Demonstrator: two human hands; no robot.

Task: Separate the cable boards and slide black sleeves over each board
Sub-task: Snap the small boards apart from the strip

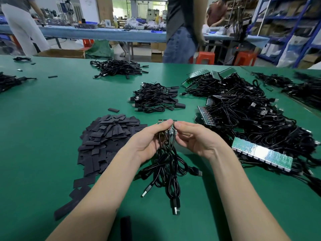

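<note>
Pinching a small strip of boards (167, 126) between left hand (149, 140) and right hand (194, 138), cables (166, 167) trailing near on the table (52, 105); best snapped along the seam with thumbs close, sleeves (107, 136) waiting just left

No text, label or number can be read anywhere (the boxes and shelves behind are too blurred).
</note>
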